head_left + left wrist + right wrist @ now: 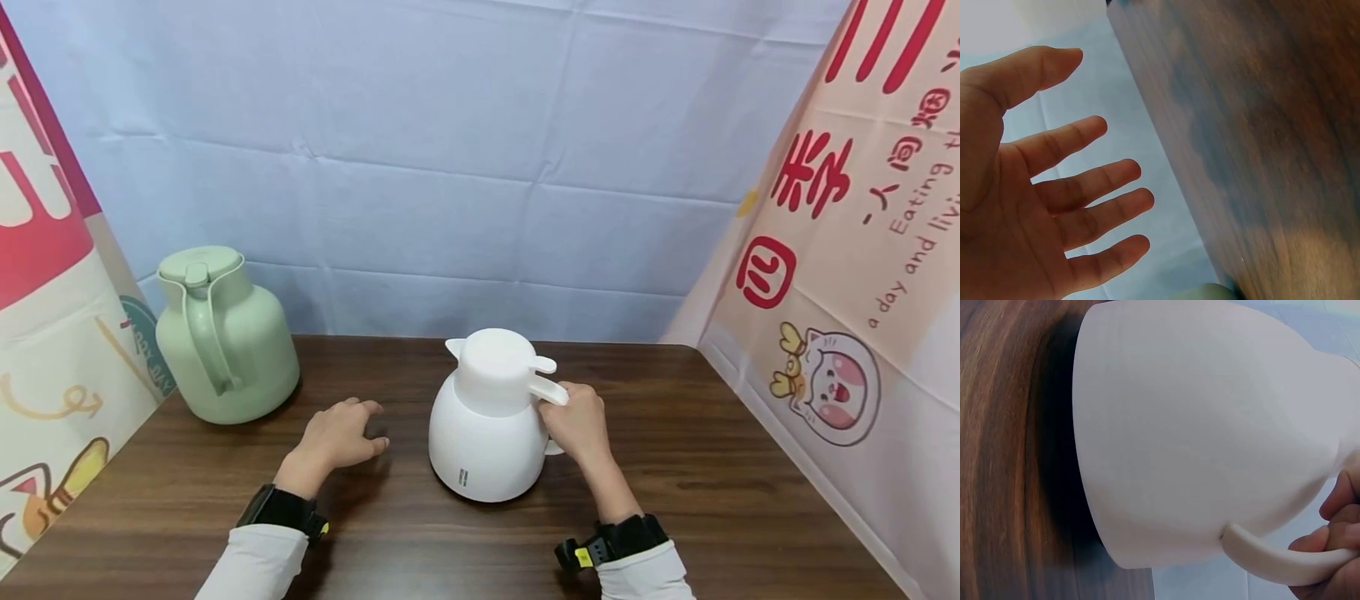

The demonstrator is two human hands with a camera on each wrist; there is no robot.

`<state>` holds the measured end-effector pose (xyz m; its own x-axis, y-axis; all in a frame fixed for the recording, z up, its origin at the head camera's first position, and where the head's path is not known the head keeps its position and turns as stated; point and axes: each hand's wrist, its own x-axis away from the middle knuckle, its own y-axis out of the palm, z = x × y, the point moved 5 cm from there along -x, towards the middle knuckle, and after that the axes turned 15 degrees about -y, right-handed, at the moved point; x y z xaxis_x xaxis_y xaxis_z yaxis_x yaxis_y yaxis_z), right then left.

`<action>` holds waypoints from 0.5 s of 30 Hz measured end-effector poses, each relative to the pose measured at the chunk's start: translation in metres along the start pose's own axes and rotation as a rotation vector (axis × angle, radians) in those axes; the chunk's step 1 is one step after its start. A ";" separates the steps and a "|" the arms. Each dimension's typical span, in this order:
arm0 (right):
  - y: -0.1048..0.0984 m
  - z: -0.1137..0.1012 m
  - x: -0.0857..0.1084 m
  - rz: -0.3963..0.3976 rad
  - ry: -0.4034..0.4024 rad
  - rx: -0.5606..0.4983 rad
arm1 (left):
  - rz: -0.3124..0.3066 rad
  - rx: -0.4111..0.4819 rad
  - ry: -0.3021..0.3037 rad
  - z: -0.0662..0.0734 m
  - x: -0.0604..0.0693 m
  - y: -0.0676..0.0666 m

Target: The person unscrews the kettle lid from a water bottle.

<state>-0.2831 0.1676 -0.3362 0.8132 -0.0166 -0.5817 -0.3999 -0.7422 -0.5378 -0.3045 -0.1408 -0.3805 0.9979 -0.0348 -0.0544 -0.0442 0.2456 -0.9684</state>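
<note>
Gripping jug (pixel 483 442) by handle (pixel 1266 559) in right hand (pixel 583 421) | holding left hand (pixel 336 435) spread, empty, near jug | standing white, rounded

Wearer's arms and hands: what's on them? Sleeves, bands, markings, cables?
Left hand and right hand: bare, no gloves. White left sleeve and right sleeve. Black left wristband with a small yellow mark at its edge; black right wristband with a dark module jutting out beside a yellow patch. No cables visible.
</note>
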 end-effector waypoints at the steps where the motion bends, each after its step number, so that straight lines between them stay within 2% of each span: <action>1: 0.000 0.000 0.000 0.003 0.003 0.000 | -0.001 0.002 -0.002 0.000 0.000 0.000; 8: 0.000 0.002 0.000 0.010 0.025 -0.004 | -0.004 0.012 0.007 0.001 0.000 0.001; 15: 0.000 0.008 0.004 0.045 0.056 -0.115 | -0.001 0.034 0.011 0.003 0.004 -0.001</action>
<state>-0.2833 0.1726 -0.3434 0.8193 -0.0869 -0.5667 -0.3882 -0.8115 -0.4368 -0.3001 -0.1384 -0.3796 0.9974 -0.0455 -0.0559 -0.0411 0.2783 -0.9596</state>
